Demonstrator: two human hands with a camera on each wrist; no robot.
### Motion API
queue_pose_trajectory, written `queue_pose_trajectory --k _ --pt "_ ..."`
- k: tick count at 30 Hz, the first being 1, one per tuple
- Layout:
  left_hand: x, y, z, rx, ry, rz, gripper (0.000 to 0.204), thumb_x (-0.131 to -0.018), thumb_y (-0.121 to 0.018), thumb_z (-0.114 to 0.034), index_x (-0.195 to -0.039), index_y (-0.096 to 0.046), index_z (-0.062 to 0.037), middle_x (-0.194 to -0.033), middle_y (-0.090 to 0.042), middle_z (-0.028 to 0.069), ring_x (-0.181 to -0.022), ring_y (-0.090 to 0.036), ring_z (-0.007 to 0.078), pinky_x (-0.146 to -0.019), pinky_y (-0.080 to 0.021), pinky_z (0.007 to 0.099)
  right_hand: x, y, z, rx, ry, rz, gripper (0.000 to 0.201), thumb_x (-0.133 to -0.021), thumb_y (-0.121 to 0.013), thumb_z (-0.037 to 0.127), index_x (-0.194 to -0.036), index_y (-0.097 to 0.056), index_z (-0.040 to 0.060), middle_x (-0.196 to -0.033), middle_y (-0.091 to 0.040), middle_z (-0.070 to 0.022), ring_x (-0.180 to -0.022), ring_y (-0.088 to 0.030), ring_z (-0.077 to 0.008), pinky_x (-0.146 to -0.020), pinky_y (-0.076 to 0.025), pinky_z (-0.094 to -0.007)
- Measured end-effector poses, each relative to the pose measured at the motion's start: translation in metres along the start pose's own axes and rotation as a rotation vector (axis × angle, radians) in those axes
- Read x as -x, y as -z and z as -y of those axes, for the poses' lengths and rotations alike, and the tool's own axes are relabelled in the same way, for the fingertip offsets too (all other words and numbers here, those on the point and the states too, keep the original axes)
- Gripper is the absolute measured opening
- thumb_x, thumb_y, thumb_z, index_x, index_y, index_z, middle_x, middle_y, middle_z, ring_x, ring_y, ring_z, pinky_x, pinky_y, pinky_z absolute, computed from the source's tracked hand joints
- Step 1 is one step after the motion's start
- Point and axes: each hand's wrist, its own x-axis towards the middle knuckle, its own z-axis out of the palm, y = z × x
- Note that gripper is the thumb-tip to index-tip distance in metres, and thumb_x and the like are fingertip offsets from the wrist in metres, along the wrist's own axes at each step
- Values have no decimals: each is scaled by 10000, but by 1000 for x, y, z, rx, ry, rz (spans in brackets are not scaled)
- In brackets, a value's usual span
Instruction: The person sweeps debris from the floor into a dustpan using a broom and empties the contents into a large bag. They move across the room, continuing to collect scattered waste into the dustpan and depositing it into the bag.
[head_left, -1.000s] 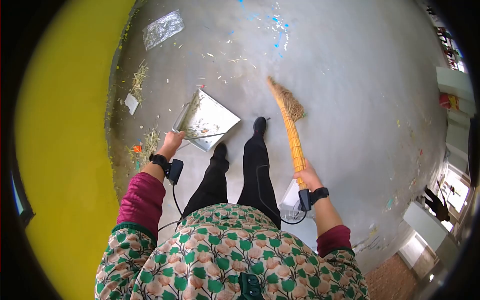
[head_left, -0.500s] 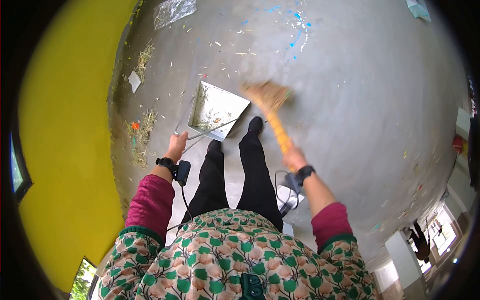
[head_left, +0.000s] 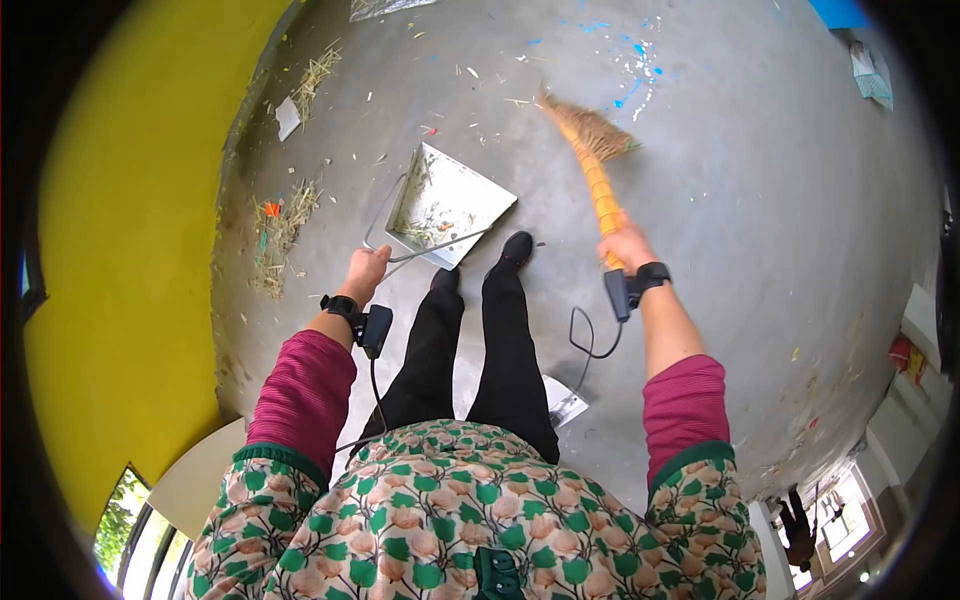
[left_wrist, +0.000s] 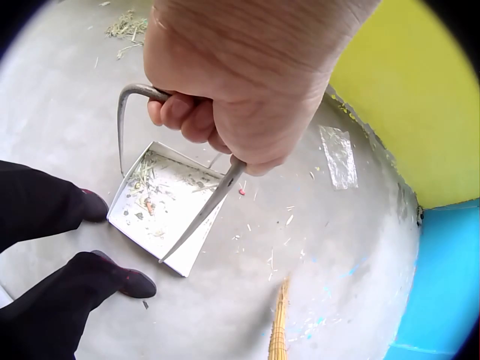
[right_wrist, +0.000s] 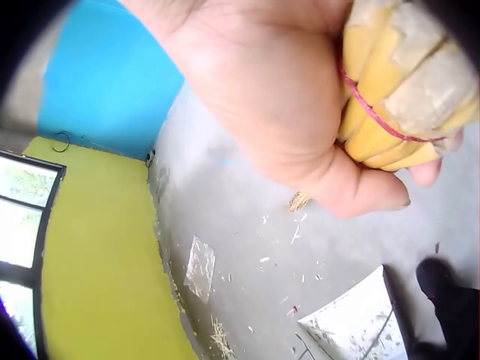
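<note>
My left hand (head_left: 368,270) grips the metal wire handle (left_wrist: 204,214) of a white dustpan (head_left: 465,200). In the left wrist view its fingers curl fully round the bar. Bits of straw and small debris lie inside the pan, which sits in front of the shoes. My right hand (head_left: 627,246) holds a straw broom (head_left: 598,190) by its yellow bound handle. The broom's bristles (head_left: 600,135) are fanned out near the floor, ahead and to the right of the dustpan. From the right wrist view, the fingers wrap the handle's butt end (right_wrist: 405,82), tied with a red band.
Straw piles (head_left: 285,235) with an orange scrap lie along the yellow wall (head_left: 130,220). A white piece (head_left: 287,118) lies near more straw. Blue specks (head_left: 640,55) mark the floor ahead. Clear plastic (left_wrist: 339,157) lies by the wall. A distant person (head_left: 798,530) is at the lower right.
The broom swung left toward the dustpan, its bristles blurred, then moved back right and farther forward. The left hand keeps its grip on the handle, and the head view has shifted.
</note>
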Motion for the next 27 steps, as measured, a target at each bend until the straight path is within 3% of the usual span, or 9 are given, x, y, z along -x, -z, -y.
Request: queue_pose_trajectory --k 3,5,6,7,14,18,22,24,27 --pt "-8 -7 13 39 16 -6 346 -663 -492 -266 -676 -520 79 -573 -503 125 -541 -471 204 -531 -381 332 19 -52 -43 621 104 -32 673 -443 -593 39 -1078 -371 43 -747 -530 -96 -670 -527 -215 -571 -435 -314" --pt "-10 -13 19 -35 -4 -41 384 -665 -477 -293 -676 -529 87 -621 -530 196 -608 -528 267 -576 -397 354 51 -68 -87 420 168 136 760 -461 -584 4 -1165 -307 70 -753 -527 -90 -644 -528 -207 -523 -429 -299" --pt "-14 -13 21 -15 2 -41 384 -665 -477 -293 -676 -529 87 -621 -530 196 -608 -528 267 -576 -397 354 87 -72 -59 188 -194 271 801 -478 -539 -50 -1213 -253 90 -779 -530 -106 -586 -528 -188 -494 -428 -291" --pt "-18 -13 24 -48 -30 -54 404 -667 -466 -308 -676 -533 90 -649 -528 227 -653 -532 304 -605 -401 364 97 -71 -69 10 -177 345 818 -476 -526 -84 -1221 -242 99 -725 -501 -65 -510 -487 -150 -428 -407 -278" --pt "-26 31 43 -165 -113 -237 448 -685 -428 -336 -694 -539 97 -720 -507 295 -751 -515 380 -684 -402 391 74 -24 -16 44 37 148 827 -485 -524 -85 -1228 -204 89 -715 -473 -61 -475 -460 -164 -400 -398 -261" --pt "-30 38 63 -148 -82 -267 460 -696 -411 -340 -685 -534 103 -723 -506 292 -756 -511 383 -689 -401 397 38 -65 -11 -50 -9 173 657 -492 -528 -68 -1096 -303 58 -685 -456 -59 -475 -464 -167 -398 -404 -277" --pt "-29 36 58 -131 -86 -312 465 -709 -392 -343 -692 -535 99 -728 -509 286 -752 -509 388 -693 -402 401 72 -133 -42 -5 -173 332 637 -513 -524 -59 -1093 -293 68 -662 -447 -54 -459 -466 -156 -378 -393 -284" --pt "-43 40 62 -113 -71 -305 463 -711 -386 -343 -685 -536 95 -719 -510 285 -739 -510 390 -688 -403 404 98 -135 -35 -108 -271 372 785 -505 -521 -71 -1204 -208 104 -670 -451 -55 -434 -464 -151 -359 -381 -279" --pt "-40 62 71 -223 -159 -281 457 -709 -381 -339 -666 -535 88 -698 -509 284 -710 -513 391 -676 -405 407 122 -104 -16 -126 -165 324 713 -498 -517 -84 -1149 -279 83 -691 -444 -53 -439 -453 -148 -367 -390 -258"
